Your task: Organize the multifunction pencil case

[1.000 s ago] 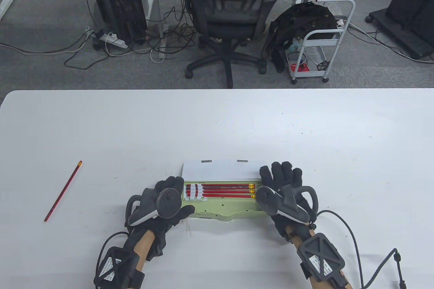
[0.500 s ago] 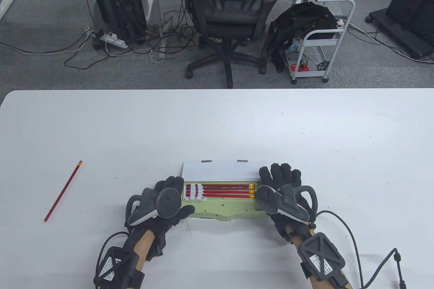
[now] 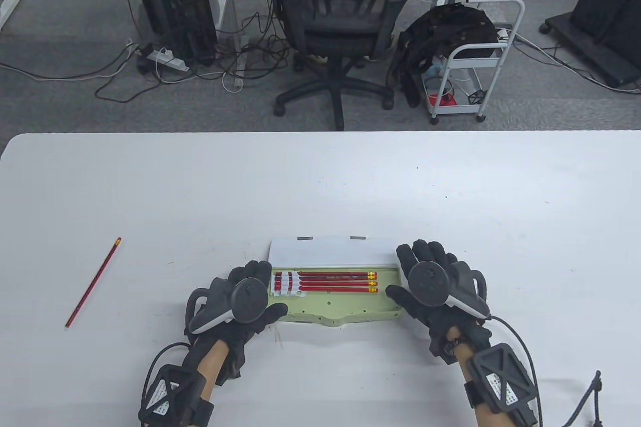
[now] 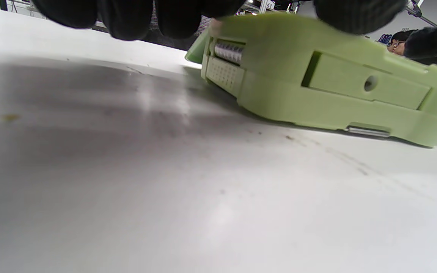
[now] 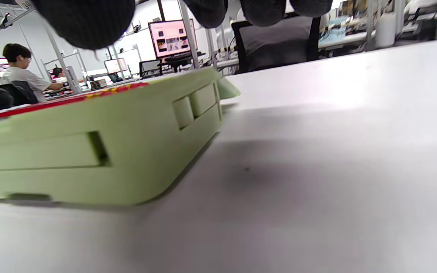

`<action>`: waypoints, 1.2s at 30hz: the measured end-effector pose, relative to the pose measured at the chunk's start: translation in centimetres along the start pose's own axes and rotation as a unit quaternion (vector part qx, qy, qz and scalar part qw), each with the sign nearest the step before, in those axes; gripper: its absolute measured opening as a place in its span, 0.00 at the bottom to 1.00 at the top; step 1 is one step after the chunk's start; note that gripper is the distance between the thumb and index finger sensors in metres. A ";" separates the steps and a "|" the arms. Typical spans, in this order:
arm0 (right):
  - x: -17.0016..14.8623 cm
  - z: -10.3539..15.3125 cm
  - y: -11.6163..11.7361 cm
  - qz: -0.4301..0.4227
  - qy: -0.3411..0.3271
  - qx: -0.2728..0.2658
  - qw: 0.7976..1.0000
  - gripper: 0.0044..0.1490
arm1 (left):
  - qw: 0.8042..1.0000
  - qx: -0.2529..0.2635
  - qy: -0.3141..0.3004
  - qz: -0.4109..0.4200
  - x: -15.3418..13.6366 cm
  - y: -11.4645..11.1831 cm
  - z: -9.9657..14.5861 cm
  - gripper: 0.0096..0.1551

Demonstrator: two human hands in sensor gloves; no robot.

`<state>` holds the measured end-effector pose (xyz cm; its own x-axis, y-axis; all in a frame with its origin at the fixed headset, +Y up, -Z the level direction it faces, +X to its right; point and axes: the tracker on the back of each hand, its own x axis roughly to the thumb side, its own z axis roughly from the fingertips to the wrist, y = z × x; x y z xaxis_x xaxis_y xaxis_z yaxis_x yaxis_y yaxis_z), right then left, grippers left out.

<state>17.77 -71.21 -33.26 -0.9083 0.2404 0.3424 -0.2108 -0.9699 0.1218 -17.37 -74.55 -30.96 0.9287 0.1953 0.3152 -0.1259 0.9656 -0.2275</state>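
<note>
A light green pencil case [image 3: 340, 309] lies open near the table's front edge, its white-lined lid [image 3: 330, 249] folded back. Three red pencils [image 3: 335, 283] lie in its upper tray, their tips under white clips at the left. My left hand [image 3: 265, 292] holds the case's left end, with the thumb [image 4: 355, 13] on the case [image 4: 317, 87]. My right hand [image 3: 403, 272] is open with spread fingers, just off the case's right end [image 5: 89, 151]; its thumb is close to that end. A loose red pencil [image 3: 92, 283] lies far left on the table.
The white table [image 3: 320, 186] stretches wide behind and to both sides of the case. An office chair [image 3: 340, 21], a white cart [image 3: 475, 71] and cables stand on the floor beyond the far edge.
My right hand has moved right and turned palm down, uncovering the case's right end. The left hand, the case and the pencils have not moved.
</note>
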 end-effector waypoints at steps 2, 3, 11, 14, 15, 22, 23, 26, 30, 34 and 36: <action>-0.1 -0.1 0.3 -0.013 -0.015 0.028 0.999 0.60 | 1.000 0.000 0.000 0.000 0.0 0.0 0.0 0.56; -0.1 -0.1 0.4 -0.016 -0.018 0.036 0.999 0.61 | 1.000 0.000 0.000 0.000 0.0 0.0 0.0 0.56; 0.3 -0.3 1.7 0.002 -0.028 0.107 0.994 0.68 | 1.000 0.000 0.001 0.000 0.0 0.0 0.0 0.56; 0.4 -0.4 2.2 0.017 -0.025 0.125 0.992 0.68 | 1.000 0.000 0.000 -0.002 0.0 0.0 0.0 0.56; 0.4 -0.4 2.2 0.013 -0.025 0.125 0.992 0.68 | 1.000 0.000 0.000 -0.002 0.0 0.0 0.0 0.56; 0.4 -0.4 2.3 0.005 -0.023 0.128 0.991 0.68 | 1.000 -0.001 0.003 0.003 0.0 0.3 0.1 0.57; 0.4 -0.5 2.3 0.005 -0.023 0.128 0.991 0.68 | 1.000 0.002 0.003 0.005 0.0 0.4 0.1 0.57; 0.4 -0.5 2.3 0.004 -0.023 0.129 0.991 0.68 | 1.000 0.014 0.011 0.018 -0.3 1.1 0.2 0.56; 0.4 -0.5 2.3 0.006 -0.022 0.129 0.991 0.68 | 0.998 0.035 0.045 0.034 -1.5 2.3 0.2 0.53; 0.4 -0.5 2.3 0.008 -0.021 0.130 0.991 0.68 | 0.993 0.048 0.105 0.020 -3.8 3.9 0.6 0.49; 0.4 -0.6 2.3 0.009 -0.022 0.130 0.991 0.68 | 0.990 0.049 0.134 0.009 -5.4 4.9 1.1 0.46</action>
<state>16.69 -73.31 -33.36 -0.8932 0.2295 0.3866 -0.0886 -0.9329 0.3490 -23.35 -70.64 -32.72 0.9834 0.1732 0.0539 -0.1646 0.9769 -0.1363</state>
